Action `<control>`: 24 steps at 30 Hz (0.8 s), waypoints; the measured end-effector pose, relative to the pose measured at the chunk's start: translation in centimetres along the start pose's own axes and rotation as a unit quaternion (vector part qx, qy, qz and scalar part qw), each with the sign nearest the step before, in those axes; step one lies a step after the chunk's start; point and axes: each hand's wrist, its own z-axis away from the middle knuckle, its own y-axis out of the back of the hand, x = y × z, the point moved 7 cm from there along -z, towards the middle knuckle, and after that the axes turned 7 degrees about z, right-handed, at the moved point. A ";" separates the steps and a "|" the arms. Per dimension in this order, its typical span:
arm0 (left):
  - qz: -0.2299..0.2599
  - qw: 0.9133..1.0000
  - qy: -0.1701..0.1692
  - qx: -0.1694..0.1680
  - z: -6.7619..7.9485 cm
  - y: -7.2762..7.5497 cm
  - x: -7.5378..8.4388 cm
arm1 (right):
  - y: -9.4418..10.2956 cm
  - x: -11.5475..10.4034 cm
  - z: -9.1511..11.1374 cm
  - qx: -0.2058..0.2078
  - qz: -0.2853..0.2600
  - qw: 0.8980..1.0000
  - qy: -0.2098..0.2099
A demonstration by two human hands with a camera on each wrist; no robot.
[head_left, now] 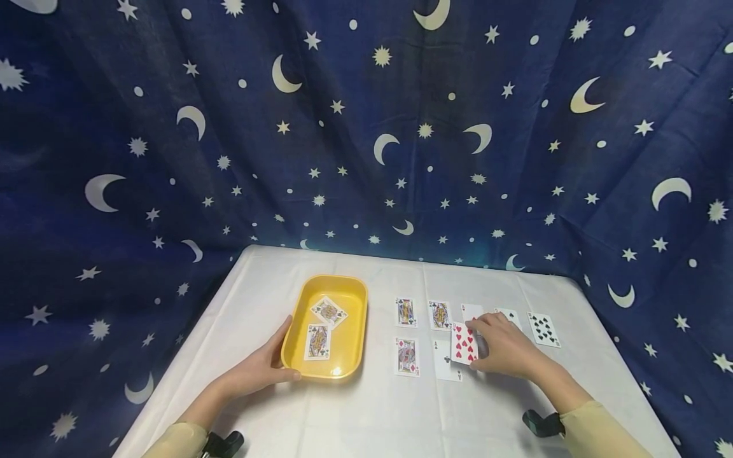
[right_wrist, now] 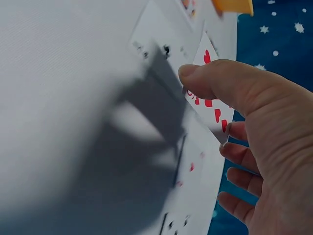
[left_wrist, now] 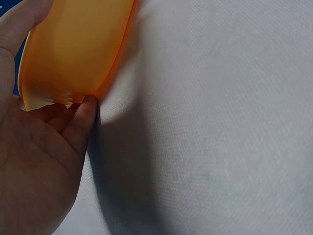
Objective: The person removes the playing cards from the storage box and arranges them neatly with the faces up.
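Observation:
My left hand (head_left: 260,366) holds the near left corner of a yellow tray (head_left: 359,331), with the thumb along its near side. In the left wrist view, the fingers (left_wrist: 80,120) bend against the tray. Inside the tray lie two face cards: a clubs card (head_left: 317,342) and a tilted one (head_left: 329,312). My right hand (head_left: 506,346) pinches a hearts playing card (head_left: 462,343) between thumb and fingers, tilted above the table. Partly beneath it is a black-suited card (head_left: 443,366). The right wrist view shows the thumb on the edge of the hearts card (right_wrist: 212,110).
Face-up cards lie right of the tray: two face cards (head_left: 406,312) at the back, a diamonds face card (head_left: 407,356) in front, and a spades card (head_left: 543,329) at far right. Two more are partly hidden behind my right hand. A star-patterned curtain (head_left: 343,159) borders the white table (head_left: 366,420).

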 end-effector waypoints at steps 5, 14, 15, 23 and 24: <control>0.000 1.000 -0.002 0.000 -0.1 0.0 -0.1 | -0.8 1.0 1.4 -0.011 0.006 1.000 -0.007; -0.004 1.000 -0.005 -0.002 -0.1 0.0 -0.2 | -1.8 2.2 2.9 -0.043 0.009 0.999 -0.024; -0.006 1.000 -0.006 -0.002 -0.1 0.0 -0.1 | -1.8 2.2 3.0 -0.043 0.007 0.999 -0.025; -0.006 1.000 -0.001 0.001 0.0 0.0 0.1 | -2.2 2.9 3.5 -0.053 -0.006 0.998 -0.027; -0.005 1.000 0.000 0.000 0.0 0.0 0.1 | -2.3 3.0 3.6 -0.055 -0.007 0.998 -0.027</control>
